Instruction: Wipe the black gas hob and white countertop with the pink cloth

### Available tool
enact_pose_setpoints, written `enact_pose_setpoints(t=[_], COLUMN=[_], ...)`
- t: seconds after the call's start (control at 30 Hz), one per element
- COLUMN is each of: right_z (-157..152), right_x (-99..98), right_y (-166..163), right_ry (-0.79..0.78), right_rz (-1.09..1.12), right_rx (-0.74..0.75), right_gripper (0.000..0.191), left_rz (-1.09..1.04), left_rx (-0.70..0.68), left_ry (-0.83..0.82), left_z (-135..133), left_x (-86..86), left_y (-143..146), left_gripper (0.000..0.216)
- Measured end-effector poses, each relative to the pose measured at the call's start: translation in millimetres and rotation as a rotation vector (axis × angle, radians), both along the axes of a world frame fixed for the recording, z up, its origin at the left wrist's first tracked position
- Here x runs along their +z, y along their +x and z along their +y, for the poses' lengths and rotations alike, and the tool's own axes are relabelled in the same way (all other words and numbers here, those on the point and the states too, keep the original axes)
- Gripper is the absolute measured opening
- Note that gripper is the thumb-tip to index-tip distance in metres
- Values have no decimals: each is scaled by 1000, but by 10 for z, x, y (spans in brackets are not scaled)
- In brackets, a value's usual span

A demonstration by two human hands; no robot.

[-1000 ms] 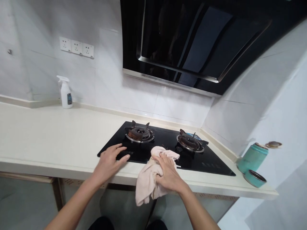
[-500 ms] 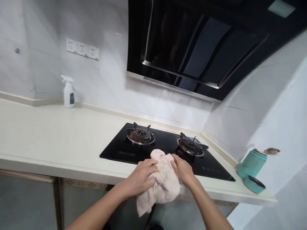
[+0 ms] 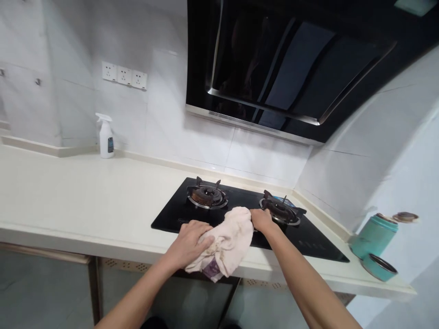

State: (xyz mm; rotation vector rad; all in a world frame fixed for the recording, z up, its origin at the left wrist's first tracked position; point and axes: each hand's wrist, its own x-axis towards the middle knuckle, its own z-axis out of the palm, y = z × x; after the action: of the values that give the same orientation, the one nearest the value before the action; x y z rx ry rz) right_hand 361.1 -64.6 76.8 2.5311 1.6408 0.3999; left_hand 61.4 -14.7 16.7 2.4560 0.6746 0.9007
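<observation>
A pale pinkish cloth [image 3: 233, 240] with brownish stains hangs bunched between my two hands over the front edge of the gas hob [image 3: 178, 212]. My left hand [image 3: 192, 242] grips its left side, thumb over the folds. On the far right side, my right hand [image 3: 262, 220] is closed on the cloth's upper edge, close to the right burner [image 3: 281, 210]; its fingertips are hidden. A purple patch shows at the cloth's lower end. The left burner [image 3: 207, 195], brown with grime, stands behind the cloth.
A white spray bottle [image 3: 106, 139] stands at the back left of the cream counter [image 3: 75, 192]. A turquoise canister [image 3: 375, 235] with its lid tipped back and a small turquoise bowl [image 3: 379, 267] sit at the right end. The black range hood [image 3: 254, 64] overhangs the hob.
The cloth has been spread and turned, so its purple patch now shows. My right hand has moved slightly up and right, my left hand a little left. The view has shifted slightly.
</observation>
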Motion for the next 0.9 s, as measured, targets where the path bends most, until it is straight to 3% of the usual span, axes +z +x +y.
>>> enact_pose_setpoints(t=[0.17, 0.3, 0.43, 0.6, 0.73, 0.83, 0.9], right_z=[-208, -492, -823, -1353, -1665, -1765, -1778], right_x=[-204, -304, -431, -684, -901, -958, -919], right_y=[-82, -162, -118, -14, 29, 73, 51], right_ry=[-43, 3, 66, 212, 443, 565, 650], right_rz=[-64, -77, -33, -2, 11, 69, 108], right_rx=[79, 164, 179, 84, 12, -54, -97], right_gripper=[24, 41, 44, 39, 26, 13, 18], left_rz=[50, 57, 83, 133, 121, 86, 77], left_rx=[-3, 10, 1, -18, -9, -2, 6], left_ry=[1, -16, -43, -16, 8, 32, 29], left_z=[-18, 4, 0, 24, 59, 75, 83], left_x=[3, 18, 44, 48, -3, -38, -46], left_y=[1, -1, -15, -12, -5, -4, -4], left_gripper=[37, 39, 43, 55, 46, 37, 35])
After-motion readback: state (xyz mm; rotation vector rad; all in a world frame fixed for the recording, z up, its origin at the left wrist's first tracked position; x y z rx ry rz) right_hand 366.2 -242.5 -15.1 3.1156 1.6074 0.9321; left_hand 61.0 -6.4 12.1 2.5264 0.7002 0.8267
